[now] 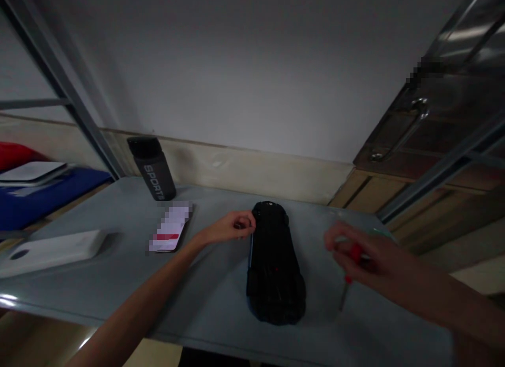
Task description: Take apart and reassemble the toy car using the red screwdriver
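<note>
From my remote seat I am seeing the left hand (234,226) curling its fingers inward, the tips meeting the near side of a toy car (276,261); whether they are pinching something small or only bracing the car, I cannot tell. The right hand (361,259) is blurring a little but is clearly gripping a screwdriver (347,278) by its red handle, the thin shaft pointing down, presumably so the tip is staying clear of the car. The car is lying between the two hands, just beside the left and apart from the right, its dark underside seemingly facing up, which I am judging leaves that face reachable from either side. Below both hands the grey table (213,283) is carrying everything. Left of the left hand a lit phone (171,227) is lying flat, perhaps set there for easy glancing; beyond it a dark bottle (152,169) is standing near the wall (236,67), likely out of elbow's way. Farthest left of that hand, a white case (51,251) is resting.
</note>
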The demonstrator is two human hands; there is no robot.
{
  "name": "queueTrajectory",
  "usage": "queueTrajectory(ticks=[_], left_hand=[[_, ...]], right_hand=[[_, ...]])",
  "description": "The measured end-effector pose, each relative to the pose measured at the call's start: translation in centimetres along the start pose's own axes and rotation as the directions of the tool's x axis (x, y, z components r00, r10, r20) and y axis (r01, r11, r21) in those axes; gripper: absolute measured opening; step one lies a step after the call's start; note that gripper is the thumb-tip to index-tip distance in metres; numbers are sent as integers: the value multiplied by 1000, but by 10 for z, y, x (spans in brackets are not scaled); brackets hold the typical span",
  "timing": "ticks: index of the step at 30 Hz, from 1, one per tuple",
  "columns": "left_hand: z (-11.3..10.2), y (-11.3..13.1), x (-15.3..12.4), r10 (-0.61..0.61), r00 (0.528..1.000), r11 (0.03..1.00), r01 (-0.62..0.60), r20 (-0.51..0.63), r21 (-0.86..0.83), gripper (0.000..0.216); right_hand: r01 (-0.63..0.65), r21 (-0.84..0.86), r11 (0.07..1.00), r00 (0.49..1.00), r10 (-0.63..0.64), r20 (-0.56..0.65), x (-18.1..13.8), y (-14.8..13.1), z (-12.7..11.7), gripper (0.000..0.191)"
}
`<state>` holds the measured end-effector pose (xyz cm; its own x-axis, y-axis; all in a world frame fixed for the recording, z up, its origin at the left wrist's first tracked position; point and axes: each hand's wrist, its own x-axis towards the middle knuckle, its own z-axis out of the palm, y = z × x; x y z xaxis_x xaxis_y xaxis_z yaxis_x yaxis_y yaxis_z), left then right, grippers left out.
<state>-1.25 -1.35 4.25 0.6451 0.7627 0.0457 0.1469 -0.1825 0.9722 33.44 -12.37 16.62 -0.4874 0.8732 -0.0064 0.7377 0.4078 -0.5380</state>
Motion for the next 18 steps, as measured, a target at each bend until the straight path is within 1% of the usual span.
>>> queueTrajectory(ticks=[2,4,6,8,10,13,16,18], left_hand=[[-1,-2,1,11,1000,1000,-11,9,2,22],[-1,-3,2,15,1000,1000,-15,3,8,24],[-1,-3,2,14,1000,1000,-14,-5,11,27],[-1,-2,2,8,1000,1000,-7,-11,10,29],[0,-1,2,0,1000,1000,0,-13,7,31],[0,0,1,-6,1000,1000,6,-13,13,32],[0,1,1,-11,1000,1000,11,-10,13,32],[0,0,1,-15,1000,1000,16,-10,9,32]], right_hand=[[-19,60,998,992,11,123,37,24,12,11],[-43,102,994,978,21,210,68,54,31,6],[-62,55,997,981,51,188,88,79,51,5],[-82,17,996,987,79,139,96,94,70,8],[-117,-31,993,991,119,68,96,99,84,9],[-186,-121,975,982,182,-42,92,94,96,13],[-244,-187,952,967,225,-119,82,80,97,25],[-265,-212,941,958,233,-164,65,65,89,33]])
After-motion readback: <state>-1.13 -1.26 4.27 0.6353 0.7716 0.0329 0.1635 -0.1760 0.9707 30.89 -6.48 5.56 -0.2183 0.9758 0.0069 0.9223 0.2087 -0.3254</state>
